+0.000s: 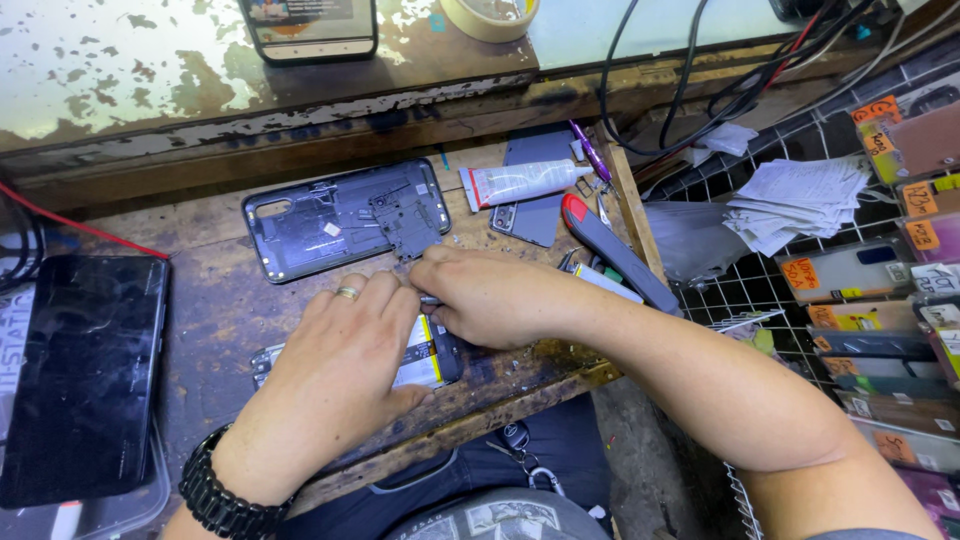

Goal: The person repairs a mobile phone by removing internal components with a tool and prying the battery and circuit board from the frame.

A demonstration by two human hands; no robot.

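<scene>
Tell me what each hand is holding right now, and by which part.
The left hand lies over the opened phone, pressing its middle. The right hand pinches a thin metal tool; its grip hides where.

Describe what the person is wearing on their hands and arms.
Both forearms are bare, with no sleeves in view. The left hand wears a plain gold-coloured ring on one finger, and a chunky black beaded bracelet circles the left wrist. The right hand shows no ring, watch or band. No gloves on either hand.
</scene>
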